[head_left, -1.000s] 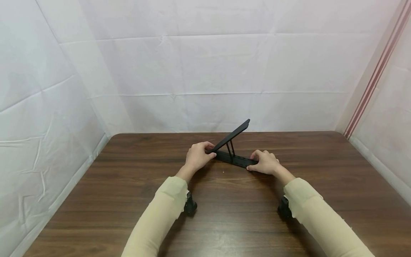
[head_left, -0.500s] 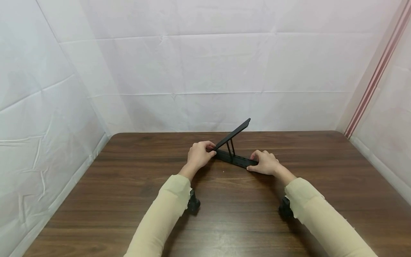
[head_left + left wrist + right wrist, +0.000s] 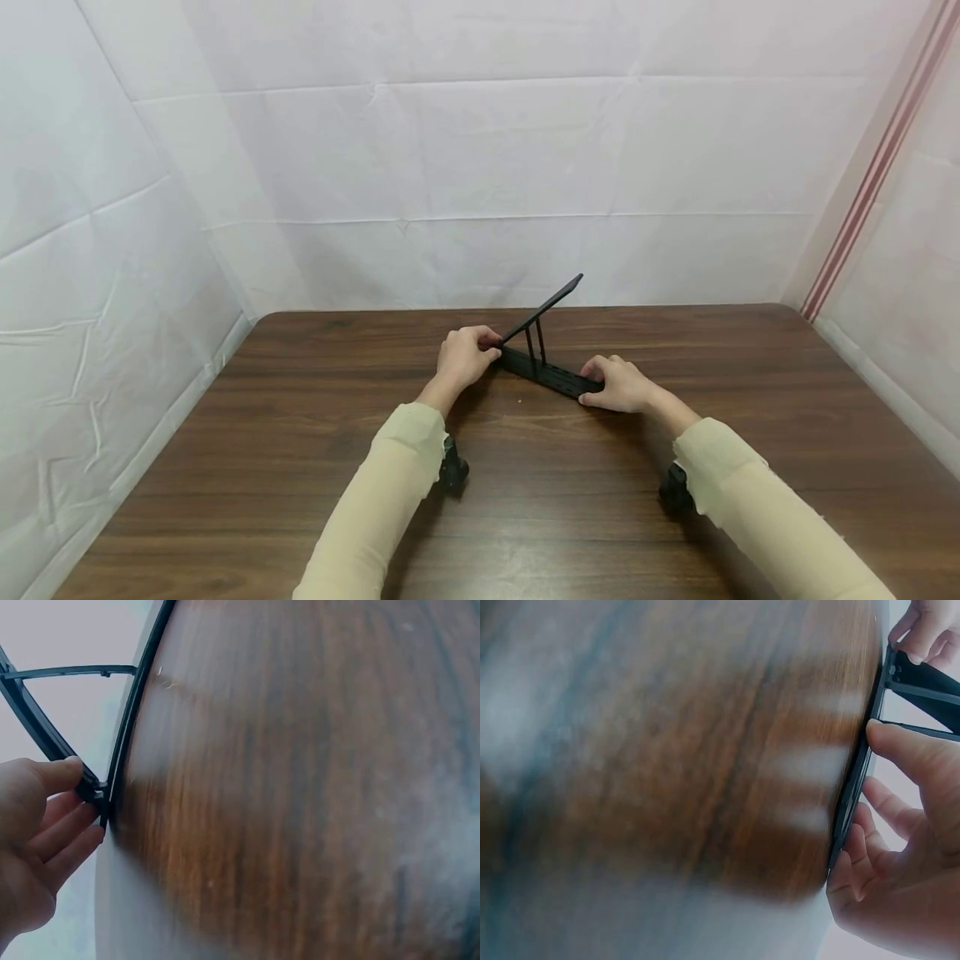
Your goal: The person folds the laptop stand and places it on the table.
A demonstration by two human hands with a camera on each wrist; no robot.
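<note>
Two sets of fingers hold one folding black stand, one at each end. The left hand has its fingers curled round the hinged end, thumb on top where the raised panel meets the base. The right hand pinches the other end of the base bar, thumb over the edge and fingers tucked beneath it. The stand sits toward the far edge of the worktop, about midway between its left and right edges. The base lies flat and runs slantwise between the hands. The top panel tilts up and away to the right, propped on two thin struts.

To handle it well, I would judge that the base should stay pressed flat while the hinge end is steadied. Fingers should be kept out of the angle where panel and struts fold. Any change to the angle should be slow and even.

No container shows in any view.
</note>
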